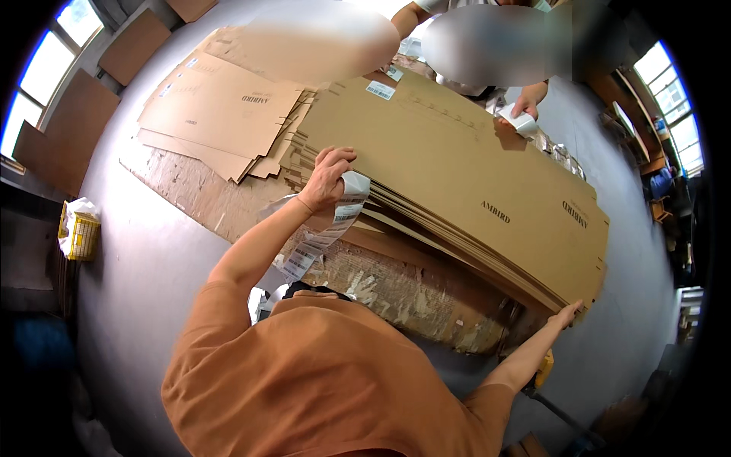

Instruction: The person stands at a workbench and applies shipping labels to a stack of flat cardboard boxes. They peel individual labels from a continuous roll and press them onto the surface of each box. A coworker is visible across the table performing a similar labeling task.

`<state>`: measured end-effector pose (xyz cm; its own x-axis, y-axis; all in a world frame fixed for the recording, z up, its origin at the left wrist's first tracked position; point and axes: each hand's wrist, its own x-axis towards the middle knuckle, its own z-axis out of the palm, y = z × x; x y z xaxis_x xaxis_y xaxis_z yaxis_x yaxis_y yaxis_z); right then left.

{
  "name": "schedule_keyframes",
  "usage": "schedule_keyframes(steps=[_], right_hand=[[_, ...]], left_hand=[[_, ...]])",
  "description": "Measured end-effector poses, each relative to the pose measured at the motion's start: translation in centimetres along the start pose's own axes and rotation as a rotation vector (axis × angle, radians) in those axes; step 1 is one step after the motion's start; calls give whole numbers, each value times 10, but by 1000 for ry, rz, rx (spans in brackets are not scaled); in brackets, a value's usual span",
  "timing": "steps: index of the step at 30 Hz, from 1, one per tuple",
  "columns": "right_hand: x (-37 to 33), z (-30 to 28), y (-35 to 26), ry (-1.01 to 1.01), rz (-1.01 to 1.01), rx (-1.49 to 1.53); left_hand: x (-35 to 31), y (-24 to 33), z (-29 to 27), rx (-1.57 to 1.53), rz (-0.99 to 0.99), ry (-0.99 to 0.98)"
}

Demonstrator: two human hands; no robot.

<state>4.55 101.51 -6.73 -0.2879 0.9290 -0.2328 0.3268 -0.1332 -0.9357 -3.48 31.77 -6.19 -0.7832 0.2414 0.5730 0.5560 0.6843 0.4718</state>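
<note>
A dangling strip of labels is pinched in the left hand. Between and beyond the hands, a stack of flat brown cartons is carried by the bench; its corner is touched by the right hand, too small in view for its grip to be told.

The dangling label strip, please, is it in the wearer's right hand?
No, the label strip hangs from the left hand, while the right hand is at a corner of the cardboard.
</note>
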Motion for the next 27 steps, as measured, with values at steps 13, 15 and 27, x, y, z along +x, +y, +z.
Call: schedule_keyframes(steps=[13,15,27], right_hand=[[-100,57,-10,15,-751,-612],[-90,54,-6,-14,-774,-746],[13,15,-55,149,-542,-915]], left_hand=[[-44,18,-107,-118,-292,-167],[-54,17,-111,-50,-208,-226],[-46,57,-100,-45,-217,-95]])
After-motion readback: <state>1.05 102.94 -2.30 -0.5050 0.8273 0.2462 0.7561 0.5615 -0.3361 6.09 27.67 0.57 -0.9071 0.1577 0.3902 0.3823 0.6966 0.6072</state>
